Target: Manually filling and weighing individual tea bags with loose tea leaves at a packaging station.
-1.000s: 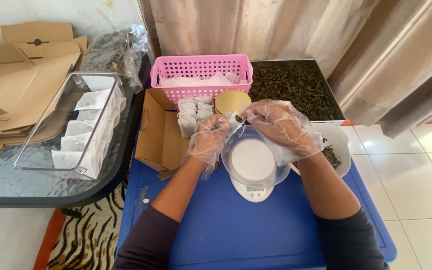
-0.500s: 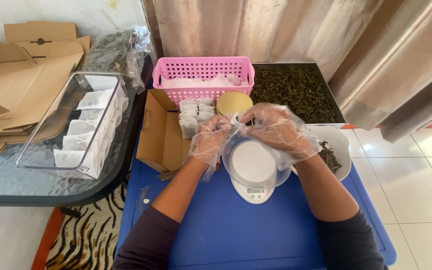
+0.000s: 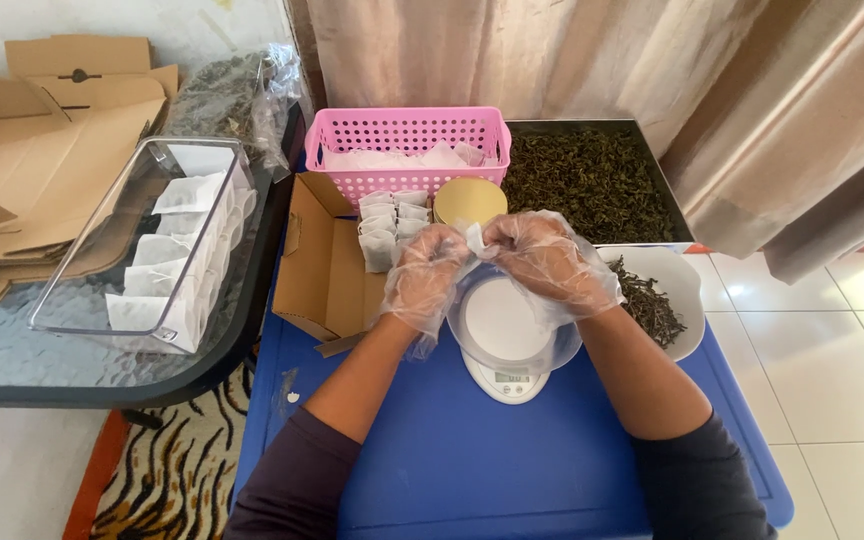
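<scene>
clear plastic gloves cover both hands, which meet above a small white kitchen scale on a blue tabletop. the left hand and the right hand each pinch one small white tea bag between their fingertips, so the bag hangs just over the far edge of the scale's round plate. both hands are closed narrowly on it.

just beyond the hands stands a round gold lid, and beside it a row of filled white sachets sits in an open cardboard box. behind them is a pink perforated basket holding white paper. a dark tray of loose dried tea leaves lies to its right, and a white bowl with some leaves is near the right forearm.

on the glass side table to the left, a clear plastic bin holds more white sachets, with flattened cardboard beyond it.
</scene>
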